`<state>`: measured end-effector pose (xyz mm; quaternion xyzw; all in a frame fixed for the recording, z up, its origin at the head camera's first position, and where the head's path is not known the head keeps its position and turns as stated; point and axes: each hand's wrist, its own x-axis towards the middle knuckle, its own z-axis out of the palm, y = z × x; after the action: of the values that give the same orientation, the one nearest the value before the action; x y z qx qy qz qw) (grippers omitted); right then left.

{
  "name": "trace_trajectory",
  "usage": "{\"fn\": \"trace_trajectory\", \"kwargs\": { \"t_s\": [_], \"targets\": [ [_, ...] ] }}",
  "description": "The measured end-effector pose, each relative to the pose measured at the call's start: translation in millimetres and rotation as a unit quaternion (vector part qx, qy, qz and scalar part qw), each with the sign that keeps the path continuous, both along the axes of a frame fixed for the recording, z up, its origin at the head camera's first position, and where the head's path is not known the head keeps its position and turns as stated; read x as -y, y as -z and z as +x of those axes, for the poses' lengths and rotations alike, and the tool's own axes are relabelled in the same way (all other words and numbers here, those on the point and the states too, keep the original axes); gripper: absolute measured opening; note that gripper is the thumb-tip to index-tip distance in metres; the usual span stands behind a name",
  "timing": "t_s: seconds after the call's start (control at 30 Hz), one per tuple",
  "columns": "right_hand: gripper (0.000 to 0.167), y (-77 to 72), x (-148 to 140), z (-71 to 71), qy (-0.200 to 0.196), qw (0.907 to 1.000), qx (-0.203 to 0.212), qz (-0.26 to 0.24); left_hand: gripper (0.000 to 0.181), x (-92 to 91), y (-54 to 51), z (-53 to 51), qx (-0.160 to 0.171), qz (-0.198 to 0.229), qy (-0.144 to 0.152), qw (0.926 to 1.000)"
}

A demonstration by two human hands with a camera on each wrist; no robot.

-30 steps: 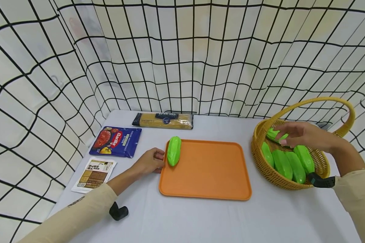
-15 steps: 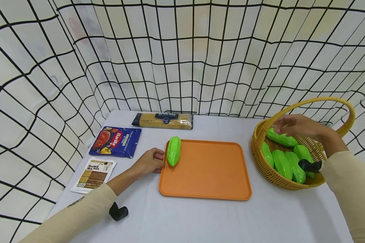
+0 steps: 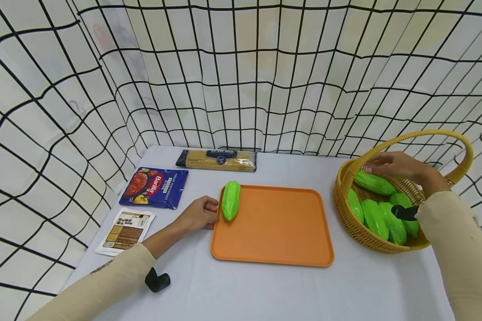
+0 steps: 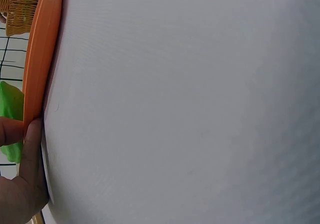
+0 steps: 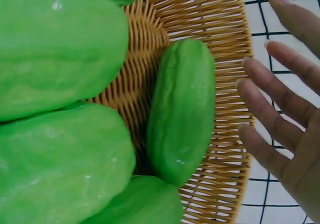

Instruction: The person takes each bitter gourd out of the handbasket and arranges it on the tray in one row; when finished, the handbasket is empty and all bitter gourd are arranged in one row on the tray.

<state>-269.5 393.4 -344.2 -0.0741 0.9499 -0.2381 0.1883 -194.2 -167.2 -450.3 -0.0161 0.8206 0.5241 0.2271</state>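
Observation:
In the head view, my left hand (image 3: pixel 198 214) pinches the left rim of an orange tray (image 3: pixel 281 227). The left wrist view has the thumb and a finger on either side of that tray edge (image 4: pixel 37 59). One green toy cucumber (image 3: pixel 230 200) lies along the tray's left side. Above the back of a wicker basket (image 3: pixel 347 223) hovers my right hand (image 3: pixel 399 166), its fingers spread and holding nothing. Below it, a ridged green cucumber (image 3: pixel 373 183) rests against the basket's back wall. The right wrist view places the hand (image 5: pixel 290 104) apart from the nearest cucumber (image 5: pixel 182 111).
Several more green cucumbers (image 3: pixel 375 218) fill the basket, whose tall handle (image 3: pixel 421 132) arches over the right arm. A spaghetti pack (image 3: pixel 221 160), a blue Barilla pouch (image 3: pixel 154 187) and a white-brown packet (image 3: pixel 126 231) lie at the left and back. Black netting surrounds the table's back and sides.
My right hand has shifted slightly left and back, away from the cucumber at the basket's rear, which now shows more fully lying there. The left hand stays on the tray rim.

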Motion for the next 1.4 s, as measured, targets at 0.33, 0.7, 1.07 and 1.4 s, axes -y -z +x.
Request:
{"fn": "trace_trajectory", "kwargs": {
  "t_s": [0.33, 0.7, 1.07, 1.4],
  "targets": [
    [0.079, 23.0, -11, -5.3, 0.020, 0.9998, 0.005, 0.002, 0.050, -0.5, -0.4, -0.1, -0.005, 0.000, 0.006, 1.0000],
    [0.078, 27.0, -12, -8.8, 0.000, 0.9997, 0.020, 0.017, 0.050, -1.3, -0.3, 0.1, -0.005, -0.001, 0.003, 1.0000],
    [0.074, 35.4, -11, -11.4, -0.023, 0.9991, 0.021, 0.030, 0.052, -2.5, -3.8, 0.9, -0.001, -0.002, 0.006, 1.0000],
    [0.075, 35.6, -12, -15.4, -0.034, 0.9985, 0.002, 0.043, 0.050, -0.1, -2.8, 0.3, 0.006, -0.003, -0.001, 1.0000]
  ]
}}
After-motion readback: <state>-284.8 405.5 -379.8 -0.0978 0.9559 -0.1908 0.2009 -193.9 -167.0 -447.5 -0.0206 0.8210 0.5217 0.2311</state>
